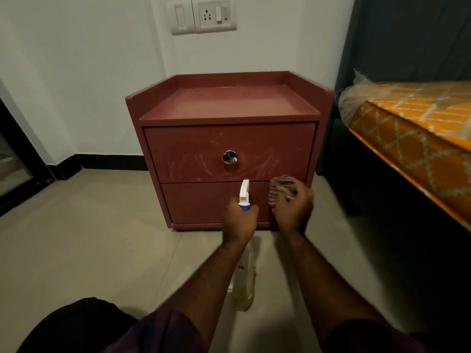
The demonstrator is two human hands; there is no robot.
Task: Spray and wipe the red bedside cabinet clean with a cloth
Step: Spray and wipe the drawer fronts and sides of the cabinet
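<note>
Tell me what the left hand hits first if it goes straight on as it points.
Likely the lower drawer front of the red cabinet. The left hand, gripping the spray bottle, points at it with nothing visible between; the nozzle would touch first. Gap unclear from one view.

The dull red wooden bedside cabinet is showing whitish smears on its upper drawer. The pale yellowish plastic spray bottle is wearing a white-and-blue head; the bunched cloth is showing grey-brown stripes. At right, the orange mattress is displaying a grey diamond lattice.
</note>
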